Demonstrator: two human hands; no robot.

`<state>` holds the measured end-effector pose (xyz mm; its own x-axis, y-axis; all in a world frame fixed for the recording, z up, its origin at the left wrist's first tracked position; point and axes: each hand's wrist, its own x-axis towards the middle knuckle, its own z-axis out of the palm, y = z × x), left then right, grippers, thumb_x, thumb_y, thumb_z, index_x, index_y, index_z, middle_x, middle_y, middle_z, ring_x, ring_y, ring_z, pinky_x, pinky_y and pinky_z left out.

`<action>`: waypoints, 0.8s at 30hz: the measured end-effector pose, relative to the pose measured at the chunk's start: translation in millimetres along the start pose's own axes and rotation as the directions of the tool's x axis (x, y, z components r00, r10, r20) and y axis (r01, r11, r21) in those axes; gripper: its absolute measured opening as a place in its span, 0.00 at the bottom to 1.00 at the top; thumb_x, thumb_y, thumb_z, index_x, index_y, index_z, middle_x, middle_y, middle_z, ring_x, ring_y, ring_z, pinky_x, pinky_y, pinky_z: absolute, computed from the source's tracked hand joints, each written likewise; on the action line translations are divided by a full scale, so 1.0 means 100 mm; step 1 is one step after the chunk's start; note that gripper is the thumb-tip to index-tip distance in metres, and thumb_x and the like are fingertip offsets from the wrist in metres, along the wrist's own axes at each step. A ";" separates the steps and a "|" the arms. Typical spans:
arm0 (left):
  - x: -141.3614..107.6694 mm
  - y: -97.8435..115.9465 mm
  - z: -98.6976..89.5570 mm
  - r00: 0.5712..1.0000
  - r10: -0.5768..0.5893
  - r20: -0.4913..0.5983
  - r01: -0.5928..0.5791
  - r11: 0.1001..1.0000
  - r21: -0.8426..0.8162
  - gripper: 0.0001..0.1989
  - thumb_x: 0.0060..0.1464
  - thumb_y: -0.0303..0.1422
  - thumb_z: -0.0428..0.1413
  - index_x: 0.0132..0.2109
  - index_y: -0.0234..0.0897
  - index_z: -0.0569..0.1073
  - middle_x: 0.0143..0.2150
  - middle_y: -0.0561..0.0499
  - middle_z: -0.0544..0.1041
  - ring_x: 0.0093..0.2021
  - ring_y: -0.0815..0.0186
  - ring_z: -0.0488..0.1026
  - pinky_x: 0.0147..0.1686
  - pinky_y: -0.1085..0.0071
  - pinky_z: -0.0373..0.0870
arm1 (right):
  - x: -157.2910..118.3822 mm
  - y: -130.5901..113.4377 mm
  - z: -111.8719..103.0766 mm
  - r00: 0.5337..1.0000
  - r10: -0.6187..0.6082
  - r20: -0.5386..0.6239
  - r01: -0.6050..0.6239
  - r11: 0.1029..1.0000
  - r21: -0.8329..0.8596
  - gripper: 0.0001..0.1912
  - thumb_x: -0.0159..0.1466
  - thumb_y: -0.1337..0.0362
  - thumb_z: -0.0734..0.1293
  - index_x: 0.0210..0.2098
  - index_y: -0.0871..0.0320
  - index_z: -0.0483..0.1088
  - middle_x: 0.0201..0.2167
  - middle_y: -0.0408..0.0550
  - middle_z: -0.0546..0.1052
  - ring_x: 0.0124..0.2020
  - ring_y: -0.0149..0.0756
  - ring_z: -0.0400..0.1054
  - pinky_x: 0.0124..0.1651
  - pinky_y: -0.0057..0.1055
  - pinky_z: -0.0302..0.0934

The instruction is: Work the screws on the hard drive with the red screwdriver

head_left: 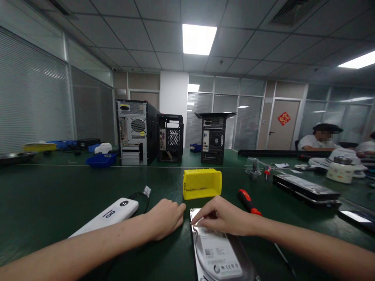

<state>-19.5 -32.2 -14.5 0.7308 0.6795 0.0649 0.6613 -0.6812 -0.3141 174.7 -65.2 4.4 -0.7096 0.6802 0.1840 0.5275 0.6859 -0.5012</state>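
Note:
A hard drive (218, 251) lies on the green table in front of me, its silver face and white label turned up. My right hand (221, 216) reaches over its far end, thumb and index finger pinched near the left edge. Anything between those fingertips is too small to make out. To the left of the drive, my left hand (168, 218) rests with its fingers curled in; their inside is hidden. Just beyond both hands, a yellow plastic bin (202, 184) is tipped with its opening toward me. A red and black screwdriver (249, 202) lies past my right wrist.
A white power bank (109, 214) marked 18 lies by my left forearm. More hard drives (306, 189) are stacked at right, with a phone (359, 218) nearby. Computer cases (133, 132) stand at the back, beside a blue bin (101, 160). A person (319, 138) sits far right.

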 end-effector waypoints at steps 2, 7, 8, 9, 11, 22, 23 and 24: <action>-0.01 0.01 -0.01 1.000 -0.004 0.002 0.004 1.000 0.004 0.12 0.57 0.33 0.40 0.38 0.34 0.67 0.30 0.44 0.75 0.28 0.56 0.74 0.26 0.63 0.68 | 0.01 0.00 -0.02 0.999 -0.010 0.039 0.008 0.999 0.037 0.13 0.58 0.67 0.62 0.41 0.61 0.74 0.31 0.49 0.78 0.27 0.28 0.68 0.28 0.22 0.57; 0.00 0.01 0.01 1.000 0.005 0.002 -0.005 1.000 -0.004 0.13 0.57 0.33 0.40 0.38 0.34 0.67 0.31 0.44 0.75 0.28 0.56 0.73 0.26 0.64 0.68 | 0.01 0.04 -0.04 0.993 -0.065 0.094 0.060 0.997 0.057 0.14 0.59 0.66 0.62 0.42 0.60 0.73 0.32 0.48 0.78 0.29 0.27 0.68 0.30 0.21 0.58; 0.01 0.00 0.02 1.000 0.010 -0.008 -0.010 1.000 -0.002 0.13 0.57 0.33 0.40 0.38 0.34 0.67 0.31 0.44 0.75 0.28 0.56 0.73 0.26 0.64 0.68 | 0.00 0.05 -0.04 0.993 -0.069 0.097 0.064 0.997 0.049 0.14 0.59 0.65 0.62 0.43 0.59 0.73 0.32 0.48 0.78 0.28 0.27 0.68 0.29 0.21 0.58; 0.01 0.00 0.03 1.000 0.013 -0.017 -0.013 1.000 0.002 0.13 0.57 0.33 0.40 0.38 0.34 0.67 0.30 0.44 0.75 0.28 0.56 0.73 0.26 0.63 0.68 | 0.00 0.05 -0.04 0.992 -0.072 0.101 0.068 0.997 0.046 0.14 0.60 0.65 0.62 0.43 0.59 0.73 0.32 0.49 0.78 0.28 0.27 0.68 0.29 0.22 0.58; 0.02 -0.01 0.04 1.000 0.011 -0.019 -0.011 1.000 0.010 0.12 0.57 0.33 0.41 0.38 0.34 0.67 0.30 0.44 0.75 0.28 0.56 0.73 0.26 0.64 0.68 | -0.01 0.07 -0.04 0.991 -0.079 0.111 0.073 0.996 0.055 0.15 0.60 0.64 0.61 0.44 0.60 0.72 0.33 0.49 0.78 0.28 0.28 0.68 0.30 0.22 0.58; -0.01 0.00 0.01 1.000 -0.001 -0.010 0.001 1.000 0.002 0.12 0.56 0.32 0.41 0.38 0.34 0.67 0.30 0.44 0.75 0.28 0.57 0.74 0.26 0.64 0.68 | 0.00 0.04 -0.01 0.986 -0.127 0.105 0.121 0.991 0.058 0.13 0.60 0.64 0.62 0.42 0.60 0.73 0.35 0.48 0.77 0.33 0.29 0.70 0.36 0.23 0.59; 0.00 0.00 0.01 1.000 -0.001 -0.009 0.001 1.000 0.000 0.12 0.57 0.32 0.41 0.38 0.34 0.67 0.30 0.44 0.75 0.28 0.57 0.74 0.26 0.64 0.68 | 0.01 0.04 -0.01 0.987 -0.122 0.103 0.116 0.991 0.065 0.13 0.60 0.64 0.62 0.42 0.60 0.73 0.34 0.48 0.77 0.32 0.29 0.69 0.35 0.23 0.59; 0.00 0.00 0.01 1.000 -0.002 -0.008 0.002 1.000 -0.004 0.12 0.57 0.32 0.40 0.38 0.34 0.67 0.30 0.44 0.75 0.28 0.57 0.74 0.26 0.64 0.68 | 0.01 0.04 -0.01 0.988 -0.114 0.099 0.107 0.991 0.078 0.13 0.60 0.64 0.62 0.41 0.60 0.74 0.34 0.48 0.77 0.31 0.28 0.68 0.34 0.23 0.59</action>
<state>-20.0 -32.0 -15.3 0.7308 0.6787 0.0730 0.6634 -0.6809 -0.3101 176.8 -61.7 3.2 -0.8080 0.5683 0.1556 0.4106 0.7325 -0.5430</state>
